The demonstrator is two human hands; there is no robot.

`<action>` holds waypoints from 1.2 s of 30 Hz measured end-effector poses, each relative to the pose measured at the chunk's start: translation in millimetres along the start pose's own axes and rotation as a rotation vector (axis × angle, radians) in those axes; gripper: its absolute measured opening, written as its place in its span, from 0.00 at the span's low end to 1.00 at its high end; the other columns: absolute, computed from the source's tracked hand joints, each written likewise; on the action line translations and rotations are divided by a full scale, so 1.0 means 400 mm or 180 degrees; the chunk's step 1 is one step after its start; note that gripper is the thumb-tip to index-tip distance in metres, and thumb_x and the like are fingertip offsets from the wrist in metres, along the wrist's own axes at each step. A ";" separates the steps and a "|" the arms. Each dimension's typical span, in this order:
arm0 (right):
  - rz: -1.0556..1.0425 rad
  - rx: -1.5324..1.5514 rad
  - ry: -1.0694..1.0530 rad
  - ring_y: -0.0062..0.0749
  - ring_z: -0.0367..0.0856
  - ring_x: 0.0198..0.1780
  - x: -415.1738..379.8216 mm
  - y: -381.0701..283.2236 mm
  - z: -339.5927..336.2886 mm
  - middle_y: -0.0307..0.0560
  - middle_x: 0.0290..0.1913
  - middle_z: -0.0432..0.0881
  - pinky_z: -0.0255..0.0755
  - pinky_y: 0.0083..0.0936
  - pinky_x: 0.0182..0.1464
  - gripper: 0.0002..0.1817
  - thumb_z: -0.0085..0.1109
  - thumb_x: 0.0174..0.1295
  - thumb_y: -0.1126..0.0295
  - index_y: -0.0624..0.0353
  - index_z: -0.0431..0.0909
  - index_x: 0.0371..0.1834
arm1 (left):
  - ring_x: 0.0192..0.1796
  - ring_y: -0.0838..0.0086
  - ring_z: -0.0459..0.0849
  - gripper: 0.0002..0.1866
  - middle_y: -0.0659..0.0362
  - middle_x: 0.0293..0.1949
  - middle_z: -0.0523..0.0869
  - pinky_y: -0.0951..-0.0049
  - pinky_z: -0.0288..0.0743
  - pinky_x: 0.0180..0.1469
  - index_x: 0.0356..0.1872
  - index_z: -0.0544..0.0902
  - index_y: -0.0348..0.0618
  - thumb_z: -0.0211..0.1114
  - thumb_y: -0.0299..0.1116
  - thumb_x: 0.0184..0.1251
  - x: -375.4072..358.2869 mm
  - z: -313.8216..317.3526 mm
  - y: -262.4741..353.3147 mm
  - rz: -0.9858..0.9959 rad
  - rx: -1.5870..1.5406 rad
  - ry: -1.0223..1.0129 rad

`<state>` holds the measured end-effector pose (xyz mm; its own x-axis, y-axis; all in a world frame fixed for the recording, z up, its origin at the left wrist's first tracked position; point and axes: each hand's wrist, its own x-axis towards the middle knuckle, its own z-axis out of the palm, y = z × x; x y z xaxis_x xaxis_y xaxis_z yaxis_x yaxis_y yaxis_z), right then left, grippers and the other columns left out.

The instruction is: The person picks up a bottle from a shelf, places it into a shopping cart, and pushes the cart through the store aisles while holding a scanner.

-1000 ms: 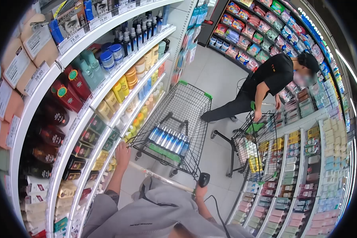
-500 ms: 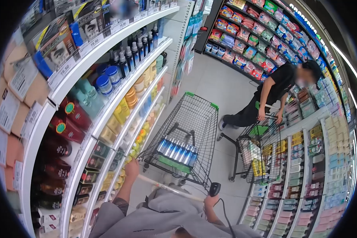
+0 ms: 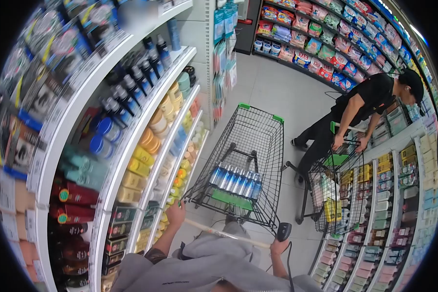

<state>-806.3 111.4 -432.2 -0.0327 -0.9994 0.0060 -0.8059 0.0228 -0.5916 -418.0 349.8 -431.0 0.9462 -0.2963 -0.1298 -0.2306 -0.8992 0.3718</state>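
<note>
A wire shopping cart (image 3: 277,160) with green corners stands in front of me. Its pale handle bar (image 3: 219,232) crosses just ahead of my grey clothing. My left hand (image 3: 175,214) is closed at the bar's left end, by the cart's rear corner and close to the shelf edge. At the right end, my right hand (image 3: 279,247) closes round the bar. A black device (image 3: 283,230) with a dark cord sits just above that hand. Several blue-and-silver cans (image 3: 236,181) stand in a row in the cart, near a green panel (image 3: 231,200).
Shelves of bottles and jars (image 3: 148,141) run close along my left. To the right, a person in black (image 3: 360,104) grips a second cart (image 3: 333,194) beside another shelf (image 3: 370,243). Bagged goods (image 3: 321,46) fill the far shelf. Grey floor (image 3: 272,80) lies ahead.
My cart and both hands have shifted to the right in view, still together. The person in black and the second cart appear further right and nearer.
</note>
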 end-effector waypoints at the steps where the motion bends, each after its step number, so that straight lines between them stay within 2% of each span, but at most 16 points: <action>1: 0.0055 0.0008 -0.0008 0.49 0.79 0.37 0.024 -0.011 0.010 0.56 0.32 0.80 0.69 0.36 0.42 0.12 0.63 0.51 0.71 0.65 0.76 0.36 | 0.27 0.48 0.81 0.13 0.45 0.21 0.81 0.50 0.72 0.33 0.34 0.79 0.43 0.55 0.42 0.63 0.022 0.006 0.019 0.0018 -0.0022 -0.0055; 5: 0.0250 0.0182 0.0046 0.49 0.80 0.37 0.129 -0.059 0.059 0.54 0.32 0.81 0.70 0.36 0.43 0.13 0.64 0.50 0.71 0.65 0.76 0.38 | 0.28 0.46 0.80 0.14 0.45 0.21 0.81 0.50 0.71 0.32 0.30 0.76 0.42 0.55 0.43 0.63 0.123 0.040 0.117 -0.0066 0.0076 -0.0127; 7: 0.0277 0.0152 0.0015 0.52 0.80 0.36 0.192 -0.071 0.093 0.56 0.31 0.81 0.71 0.38 0.41 0.12 0.64 0.50 0.71 0.65 0.77 0.36 | 0.29 0.46 0.80 0.14 0.44 0.23 0.81 0.50 0.71 0.33 0.30 0.76 0.41 0.55 0.43 0.62 0.182 0.050 0.175 0.0084 -0.0044 -0.0127; 9: 0.0116 -0.0018 0.0152 0.54 0.79 0.35 0.251 -0.108 0.113 0.58 0.30 0.80 0.71 0.39 0.38 0.12 0.64 0.50 0.70 0.65 0.77 0.34 | 0.30 0.46 0.80 0.14 0.44 0.23 0.81 0.50 0.70 0.35 0.30 0.76 0.41 0.55 0.42 0.62 0.229 0.059 0.232 -0.0024 0.0042 -0.0155; 14: 0.0200 0.0280 0.0202 0.56 0.79 0.35 0.413 -0.209 0.165 0.59 0.30 0.80 0.70 0.39 0.38 0.10 0.64 0.49 0.71 0.65 0.76 0.31 | 0.33 0.48 0.81 0.14 0.44 0.31 0.83 0.50 0.70 0.37 0.35 0.78 0.40 0.54 0.41 0.61 0.355 0.109 0.342 0.0021 0.0247 -0.0283; 19: 0.0112 0.0385 0.0197 0.57 0.78 0.35 0.568 -0.242 0.245 0.60 0.30 0.80 0.70 0.39 0.38 0.09 0.63 0.50 0.71 0.65 0.77 0.30 | 0.33 0.47 0.81 0.14 0.44 0.27 0.82 0.49 0.72 0.37 0.33 0.79 0.39 0.55 0.41 0.59 0.498 0.171 0.441 0.0087 0.0203 -0.0165; 23: 0.0200 -0.0158 0.0235 0.57 0.79 0.36 0.688 -0.320 0.296 0.59 0.31 0.80 0.72 0.44 0.38 0.11 0.62 0.48 0.69 0.61 0.76 0.33 | 0.32 0.47 0.82 0.17 0.43 0.26 0.83 0.49 0.74 0.38 0.31 0.80 0.39 0.53 0.45 0.63 0.624 0.213 0.535 0.0256 0.0082 -0.0031; 25: 0.0201 -0.0216 0.0166 0.57 0.79 0.38 0.753 -0.357 0.317 0.58 0.33 0.80 0.72 0.45 0.40 0.11 0.62 0.47 0.70 0.60 0.76 0.34 | 0.31 0.47 0.82 0.13 0.43 0.26 0.82 0.49 0.72 0.36 0.31 0.79 0.39 0.55 0.40 0.58 0.685 0.226 0.589 0.0240 0.0107 -0.0054; 31: 0.0088 -0.0308 0.0320 0.54 0.78 0.40 0.922 -0.443 0.413 0.56 0.36 0.79 0.71 0.43 0.43 0.12 0.63 0.45 0.71 0.61 0.75 0.32 | 0.31 0.46 0.81 0.13 0.43 0.25 0.82 0.48 0.72 0.36 0.30 0.78 0.39 0.56 0.40 0.58 0.873 0.277 0.722 0.0460 -0.0072 0.0078; 33: -0.0064 -0.0311 0.0546 0.55 0.78 0.38 0.980 -0.470 0.437 0.56 0.34 0.80 0.71 0.44 0.41 0.12 0.64 0.45 0.71 0.61 0.75 0.32 | 0.31 0.46 0.81 0.13 0.43 0.25 0.82 0.47 0.72 0.36 0.30 0.78 0.40 0.56 0.40 0.58 0.935 0.300 0.766 0.0412 -0.0072 -0.0035; 36: 0.0212 0.0029 0.0613 0.56 0.80 0.35 1.055 -0.528 0.466 0.57 0.30 0.81 0.72 0.44 0.38 0.11 0.64 0.45 0.69 0.60 0.77 0.32 | 0.31 0.46 0.81 0.13 0.44 0.25 0.82 0.46 0.71 0.36 0.30 0.78 0.39 0.56 0.40 0.57 1.022 0.342 0.824 0.0510 -0.0117 0.0064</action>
<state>-539.7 -319.6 -454.9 -0.1990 -0.9726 0.1202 -0.7929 0.0877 -0.6030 -138.0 -111.6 -487.4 0.9024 -0.4282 -0.0479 -0.3708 -0.8285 0.4196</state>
